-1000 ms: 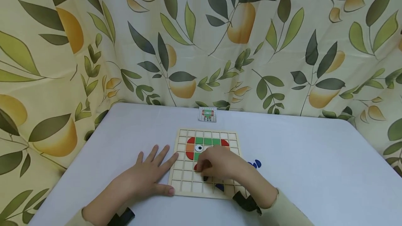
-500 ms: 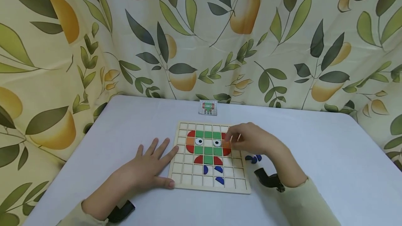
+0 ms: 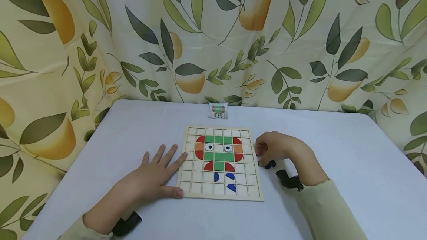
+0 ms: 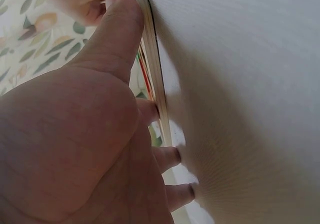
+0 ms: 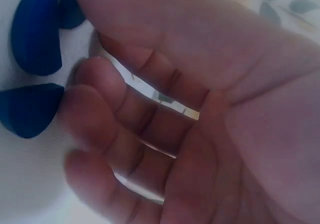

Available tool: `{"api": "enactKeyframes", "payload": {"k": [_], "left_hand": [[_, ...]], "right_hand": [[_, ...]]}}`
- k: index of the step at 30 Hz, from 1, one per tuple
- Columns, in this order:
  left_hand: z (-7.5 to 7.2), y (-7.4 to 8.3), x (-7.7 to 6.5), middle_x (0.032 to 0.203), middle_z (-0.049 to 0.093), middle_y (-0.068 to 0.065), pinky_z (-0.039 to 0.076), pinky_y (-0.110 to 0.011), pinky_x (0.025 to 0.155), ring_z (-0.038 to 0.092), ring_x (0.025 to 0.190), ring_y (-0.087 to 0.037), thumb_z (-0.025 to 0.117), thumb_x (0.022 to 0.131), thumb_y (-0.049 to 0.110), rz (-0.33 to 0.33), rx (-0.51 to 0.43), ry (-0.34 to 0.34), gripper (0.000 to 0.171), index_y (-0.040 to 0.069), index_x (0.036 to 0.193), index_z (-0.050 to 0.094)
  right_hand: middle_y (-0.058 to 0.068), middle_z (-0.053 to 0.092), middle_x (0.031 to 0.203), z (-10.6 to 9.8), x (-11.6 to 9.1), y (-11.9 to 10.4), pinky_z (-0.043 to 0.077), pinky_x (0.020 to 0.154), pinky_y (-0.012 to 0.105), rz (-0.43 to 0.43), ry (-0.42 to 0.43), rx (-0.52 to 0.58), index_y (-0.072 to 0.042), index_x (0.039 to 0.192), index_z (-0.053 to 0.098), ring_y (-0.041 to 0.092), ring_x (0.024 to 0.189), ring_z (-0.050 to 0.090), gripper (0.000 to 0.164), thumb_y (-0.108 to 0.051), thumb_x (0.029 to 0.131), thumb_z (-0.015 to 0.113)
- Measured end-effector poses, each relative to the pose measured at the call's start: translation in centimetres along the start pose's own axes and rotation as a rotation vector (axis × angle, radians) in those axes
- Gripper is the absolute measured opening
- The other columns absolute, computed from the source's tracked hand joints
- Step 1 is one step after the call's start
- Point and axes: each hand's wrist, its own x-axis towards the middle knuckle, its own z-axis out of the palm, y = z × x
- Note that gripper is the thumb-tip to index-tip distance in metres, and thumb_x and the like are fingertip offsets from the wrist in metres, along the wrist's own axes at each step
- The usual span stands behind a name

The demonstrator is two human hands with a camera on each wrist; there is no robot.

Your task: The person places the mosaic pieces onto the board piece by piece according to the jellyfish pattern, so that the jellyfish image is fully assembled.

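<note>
A wooden grid board point(image 3: 193, 188) lies on the table. Set in its cells are green squares point(image 3: 218, 166), red quarter-rounds point(image 3: 199, 155), orange squares point(image 3: 237, 148), two eye discs point(image 3: 208, 147) and three blue half-rounds point(image 3: 231, 187). My left hand point(image 3: 150, 179) lies spread, its thumb and a fingertip against the board's left edge. Right of the board, my right hand point(image 3: 278, 147) reaches down with bent fingers over loose blue half-rounds point(image 5: 37, 29). Its thumb tip is right at one of them; the index fingertip is hidden behind the thumb, so I cannot tell whether it pinches a piece.
A small picture card point(image 3: 218, 110) with a similar coloured figure lies at the table's back edge. White cloth covers the table point(image 3: 333, 151). Behind it hangs a curtain point(image 3: 213, 40) printed with leaves and fruit.
My right hand has moved from over the lower board, across its upper right side, to the loose blue half-rounds. The left hand stays by the board's edge. The view has tilted down slightly.
</note>
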Motion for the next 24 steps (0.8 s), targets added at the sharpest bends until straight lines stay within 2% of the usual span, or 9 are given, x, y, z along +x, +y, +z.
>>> {"api": "enactKeyframes", "payload": {"k": [5, 10, 18, 24], "left_hand": [[-0.2, 0.1, 0.2, 0.169, 0.006, -0.009, 0.004, -0.076, 0.111, -0.002, 0.153, -0.042, 0.065, 0.077, 0.074, -0.009, 0.001, 0.007, 0.105, 0.028, 0.160, 0.020], [0.1, 0.5, 0.2, 0.169, 0.008, -0.007, 0.005, -0.075, 0.111, 0.000, 0.153, -0.041, 0.065, 0.075, 0.075, -0.026, 0.000, 0.004, 0.104, 0.031, 0.160, 0.023], [1.1, 0.6, -0.2, 0.169, 0.010, -0.005, 0.005, -0.076, 0.111, 0.001, 0.154, -0.040, 0.064, 0.071, 0.079, -0.047, -0.030, -0.017, 0.106, 0.034, 0.159, 0.025], [0.7, 0.6, 0.2, 0.169, 0.011, -0.005, 0.004, -0.076, 0.110, 0.002, 0.153, -0.041, 0.064, 0.070, 0.080, -0.039, -0.034, 0.013, 0.107, 0.034, 0.159, 0.026]], "right_hand": [[0.002, 0.059, 0.078, -0.4, 0.2, 0.2, 0.042, 0.065, 0.033, -0.034, 0.015, 0.010, -0.015, 0.082, 0.066, 0.018, 0.075, 0.054, 0.013, -0.013, 0.081, 0.079], [0.002, 0.058, 0.077, 0.0, 0.2, 0.7, 0.042, 0.065, 0.032, -0.023, 0.022, 0.046, -0.016, 0.081, 0.066, 0.018, 0.075, 0.054, 0.010, -0.013, 0.084, 0.076], [0.002, 0.058, 0.074, 1.5, -0.2, 1.0, 0.042, 0.063, 0.033, -0.015, 0.072, 0.070, -0.015, 0.077, 0.066, 0.018, 0.072, 0.054, 0.017, -0.010, 0.076, 0.083], [0.002, 0.056, 0.073, 0.4, -0.2, 0.8, 0.041, 0.062, 0.032, -0.048, 0.132, 0.043, -0.015, 0.076, 0.064, 0.018, 0.071, 0.053, 0.018, -0.005, 0.077, 0.079]]}}
